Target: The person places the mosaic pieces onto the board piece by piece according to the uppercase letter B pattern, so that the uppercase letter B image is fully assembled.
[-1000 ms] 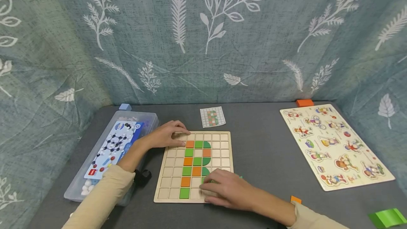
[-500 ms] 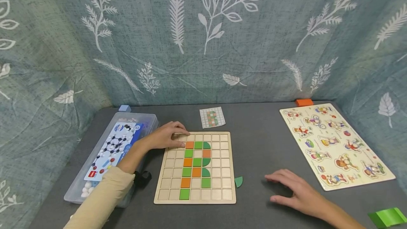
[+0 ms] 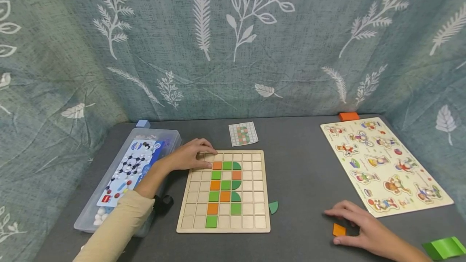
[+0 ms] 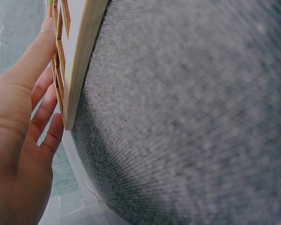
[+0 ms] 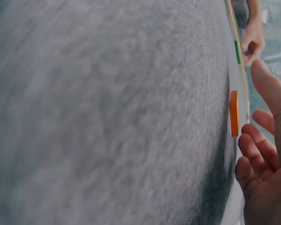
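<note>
My left hand (image 3: 191,156) flat on grid board (image 3: 255,225) at 10 o'clock corner, fingers relaxed. Right hand (image 3: 358,229) spread open around loose orange tile (image 3: 339,230), not yet gripped. Pattern partly filled; green quarter-round (image 3: 273,207) waits beside board.

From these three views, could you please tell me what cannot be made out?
- Head view: whether the right hand touches the orange tile; its fingers arch around it.
- Head view: the pattern card is too small to read.
- Left wrist view: the left hand covers the wooden grid board's corner; the tiles are cut off.
</note>
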### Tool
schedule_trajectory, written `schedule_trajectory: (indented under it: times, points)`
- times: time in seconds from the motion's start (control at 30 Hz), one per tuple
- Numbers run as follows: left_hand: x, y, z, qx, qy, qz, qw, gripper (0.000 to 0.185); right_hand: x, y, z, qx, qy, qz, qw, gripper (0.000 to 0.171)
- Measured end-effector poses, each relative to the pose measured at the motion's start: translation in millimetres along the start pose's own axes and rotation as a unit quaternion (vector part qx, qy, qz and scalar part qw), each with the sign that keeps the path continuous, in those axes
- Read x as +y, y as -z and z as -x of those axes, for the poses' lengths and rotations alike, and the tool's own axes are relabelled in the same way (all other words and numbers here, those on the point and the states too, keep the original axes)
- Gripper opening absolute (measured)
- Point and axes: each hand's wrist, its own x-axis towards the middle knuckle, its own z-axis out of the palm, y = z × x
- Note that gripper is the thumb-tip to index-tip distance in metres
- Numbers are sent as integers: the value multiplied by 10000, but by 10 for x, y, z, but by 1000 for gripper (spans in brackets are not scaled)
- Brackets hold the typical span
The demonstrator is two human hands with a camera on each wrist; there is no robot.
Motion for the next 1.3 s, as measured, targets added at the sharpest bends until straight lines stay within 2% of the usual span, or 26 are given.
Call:
schedule_trajectory:
  times: [0.23, 0.67, 0.93, 1.1, 1.3]
  points:
    - [-6, -8, -10, 20, -16, 23, 10000, 41, 74, 12, 76, -202, 253, -111, 9994, 51]
    - [5, -2, -4, -1, 83, -7, 10000, 42, 130, -14, 88, -1, 890, -433, 9951, 48]
    - [4, 9, -8, -7, 40, -35, 10000, 42, 147, -39, 72, 149, 1205, -338, 9920, 46]
    - [-6, 9, -17, 4, 41, -96, 9999, 41, 57, -106, -78, 44, 1249, -410, 9913, 43]
    - [-3, -9, -12, -5, 76, -82, 9999, 42, -170, -261, -444, -48, 1423, -537, 9883, 35]
